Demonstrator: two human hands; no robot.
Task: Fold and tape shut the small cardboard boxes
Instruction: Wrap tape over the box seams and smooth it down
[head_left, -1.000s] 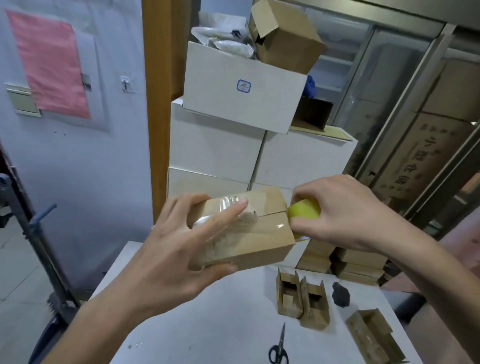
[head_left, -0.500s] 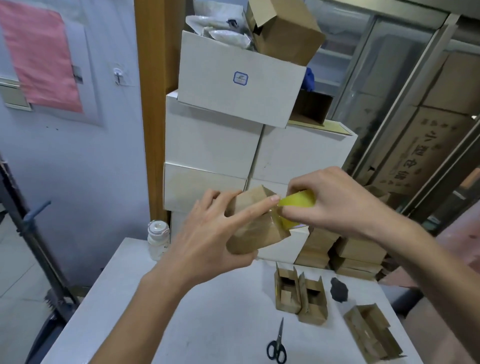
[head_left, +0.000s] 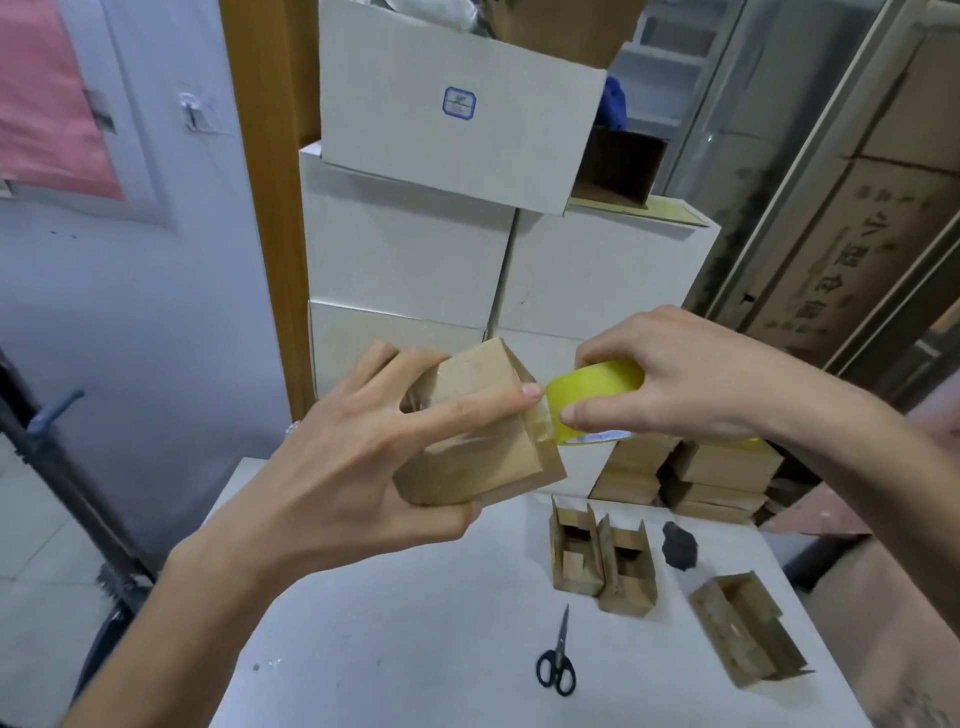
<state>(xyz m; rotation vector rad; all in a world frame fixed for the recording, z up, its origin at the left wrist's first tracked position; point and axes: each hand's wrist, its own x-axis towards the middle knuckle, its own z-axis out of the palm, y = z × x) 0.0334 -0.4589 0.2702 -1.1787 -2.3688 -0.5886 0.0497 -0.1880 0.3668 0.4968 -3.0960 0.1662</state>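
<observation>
My left hand (head_left: 358, 467) grips a small closed cardboard box (head_left: 483, 447) in the air above the white table (head_left: 415, 649), its forefinger laid along the box's top to the right edge. Clear tape shines across the box's side. My right hand (head_left: 675, 379) holds a yellow roll of tape (head_left: 592, 400) right against the box's right end, with a short strip of tape running from the roll onto the box.
Black scissors (head_left: 557, 660) lie on the table near the front. Three open small boxes (head_left: 602, 561) stand to the right, with a dark lump (head_left: 679, 545) beside them. Flat brown boxes (head_left: 722, 478) are stacked behind. White cartons (head_left: 457, 119) are piled at the back.
The box has been turned in my left hand so its end faces the tape roll. The roll has come slightly lower and now shows more, with tape drawn over the end.
</observation>
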